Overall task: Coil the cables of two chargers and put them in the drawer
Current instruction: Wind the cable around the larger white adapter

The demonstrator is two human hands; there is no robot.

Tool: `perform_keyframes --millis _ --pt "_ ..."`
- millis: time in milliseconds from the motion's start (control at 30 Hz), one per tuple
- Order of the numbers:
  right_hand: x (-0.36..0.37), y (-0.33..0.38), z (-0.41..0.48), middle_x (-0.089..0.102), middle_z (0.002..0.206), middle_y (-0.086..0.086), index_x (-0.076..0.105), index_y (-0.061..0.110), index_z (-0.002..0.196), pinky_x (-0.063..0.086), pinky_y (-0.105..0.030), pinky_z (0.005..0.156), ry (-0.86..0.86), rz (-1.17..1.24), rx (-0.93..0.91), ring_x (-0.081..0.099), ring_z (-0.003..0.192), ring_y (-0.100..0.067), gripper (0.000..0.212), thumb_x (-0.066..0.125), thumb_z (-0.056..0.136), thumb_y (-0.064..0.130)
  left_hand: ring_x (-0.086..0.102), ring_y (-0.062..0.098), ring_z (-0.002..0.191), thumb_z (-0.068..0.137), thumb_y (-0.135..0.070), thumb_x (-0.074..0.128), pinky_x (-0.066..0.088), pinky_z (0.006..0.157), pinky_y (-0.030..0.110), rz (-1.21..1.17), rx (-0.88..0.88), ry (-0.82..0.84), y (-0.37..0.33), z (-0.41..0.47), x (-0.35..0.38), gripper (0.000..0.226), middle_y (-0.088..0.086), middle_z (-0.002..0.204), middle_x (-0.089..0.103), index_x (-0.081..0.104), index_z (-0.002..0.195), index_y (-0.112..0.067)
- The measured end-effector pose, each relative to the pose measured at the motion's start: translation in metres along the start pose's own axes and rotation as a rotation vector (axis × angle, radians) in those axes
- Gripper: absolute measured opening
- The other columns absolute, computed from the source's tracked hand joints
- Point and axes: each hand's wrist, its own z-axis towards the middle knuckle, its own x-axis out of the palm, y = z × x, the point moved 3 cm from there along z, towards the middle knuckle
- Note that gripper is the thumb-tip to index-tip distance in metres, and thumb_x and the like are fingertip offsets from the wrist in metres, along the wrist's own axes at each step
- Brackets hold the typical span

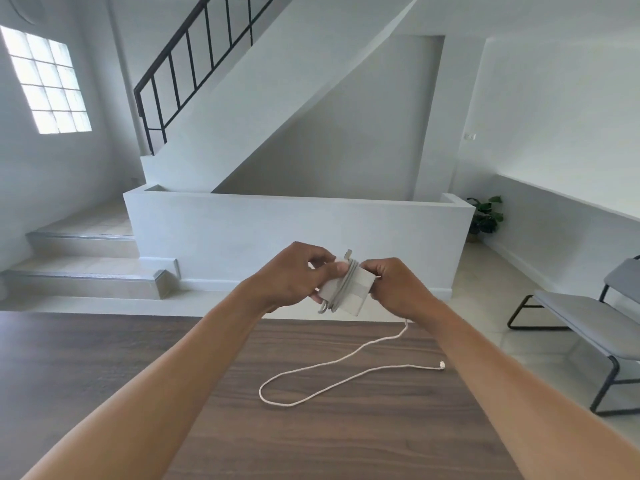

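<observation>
Between the two hands sits a white charger (349, 289), held up above the brown table (138, 358). The left hand (294, 275) pinches one end with closed fingers, and the right hand (394, 285) grips the other end. Some cable is wound around the block already. Below the right fingers, a loose white cable (332, 363) hangs down and lies in a loop on the table. I think the winding is partway done. Next, the loose part needs wrapping round. No drawer or second charger shows.

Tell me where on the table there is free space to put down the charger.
The table is bare left of the left forearm. The strip between the forearms is partly free; its right side holds the loose cable. The charger is in both hands.
</observation>
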Motion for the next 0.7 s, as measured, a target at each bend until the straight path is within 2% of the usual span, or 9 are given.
perform_keyframes --millis 100,200,267,333,400,467,533,633,700 --pt "-0.010 0.006 0.004 0.044 0.047 0.012 0.070 0.009 0.076 0.030 -0.020 0.049 0.200 0.106 0.097 0.035 0.048 -0.008 0.023 0.057 0.094 0.014 0.066 0.016 0.077 0.094 -0.028 0.062 0.055 0.062 0.023 -0.035 -0.044 0.048 0.009 -0.002 -0.003 0.025 0.020 0.104 0.068 0.073 0.100 -0.007" --pt "-0.016 0.013 0.005 0.042 0.052 0.008 0.068 0.020 0.057 0.029 -0.021 0.050 0.322 0.098 0.113 0.032 0.050 -0.011 0.038 0.060 0.094 0.022 0.066 0.016 0.077 0.091 -0.031 0.066 0.058 0.064 0.028 0.000 -0.056 0.102 0.016 -0.006 -0.002 0.022 0.012 0.095 0.068 0.074 0.097 -0.012" --pt "-0.016 0.019 0.005 0.040 0.053 0.008 0.071 0.021 0.060 0.030 -0.021 0.052 0.337 0.015 0.110 0.031 0.052 -0.012 0.037 0.059 0.094 0.022 0.069 0.022 0.078 0.089 -0.036 0.068 0.061 0.069 0.036 0.049 -0.075 0.077 0.021 -0.006 -0.001 0.023 0.005 0.090 0.069 0.074 0.094 -0.014" --pt "-0.013 0.024 0.005 0.042 0.057 0.007 0.075 0.015 0.080 0.033 -0.020 0.052 0.279 -0.048 0.103 0.034 0.055 -0.011 0.023 0.058 0.093 0.023 0.071 0.029 0.081 0.088 -0.040 0.068 0.061 0.075 0.045 0.097 -0.097 0.000 0.026 -0.004 -0.002 0.026 0.002 0.085 0.069 0.074 0.093 -0.014" --pt "-0.010 0.027 0.006 0.054 0.061 0.008 0.076 0.013 0.094 0.039 -0.018 0.053 0.190 -0.097 0.066 0.045 0.055 -0.009 0.021 0.057 0.093 0.024 0.070 0.031 0.079 0.088 -0.040 0.068 0.060 0.075 0.047 0.091 -0.114 -0.090 0.031 -0.002 -0.003 0.028 0.002 0.082 0.068 0.074 0.092 -0.013" --pt "-0.007 0.032 0.007 0.071 0.079 0.005 0.076 0.017 0.098 0.048 -0.023 0.066 0.106 -0.211 -0.008 0.063 0.071 -0.010 0.024 0.054 0.095 0.025 0.068 0.025 0.073 0.089 -0.037 0.068 0.061 0.072 0.044 0.034 -0.134 -0.165 0.032 -0.002 -0.001 0.029 0.007 0.083 0.067 0.073 0.092 -0.009" --pt "-0.002 0.036 0.005 0.075 0.095 -0.001 0.075 0.018 0.102 0.049 -0.029 0.076 0.016 -0.292 -0.067 0.065 0.086 -0.016 0.027 0.049 0.097 0.024 0.065 0.022 0.072 0.091 -0.034 0.067 0.062 0.071 0.044 -0.058 -0.155 -0.225 0.031 -0.001 0.000 0.031 0.013 0.086 0.067 0.072 0.091 -0.003" --pt "0.008 0.045 -0.003 0.074 0.101 -0.002 0.073 0.015 0.106 0.048 -0.028 0.078 -0.168 -0.270 -0.146 0.063 0.088 -0.017 0.029 0.047 0.098 0.020 0.062 0.022 0.072 0.092 -0.029 0.065 0.061 0.073 0.047 -0.203 -0.190 -0.294 0.027 0.003 -0.002 0.029 0.008 0.077 0.061 0.069 0.084 -0.001" --pt "0.015 0.047 -0.008 0.072 0.095 -0.006 0.073 0.011 0.100 0.050 -0.035 0.079 -0.278 -0.266 -0.208 0.062 0.085 -0.021 0.028 0.046 0.098 0.020 0.062 0.025 0.073 0.092 -0.028 0.066 0.061 0.072 0.048 -0.228 -0.201 -0.334 0.027 0.005 -0.004 0.029 0.006 0.072 0.058 0.068 0.079 -0.003"
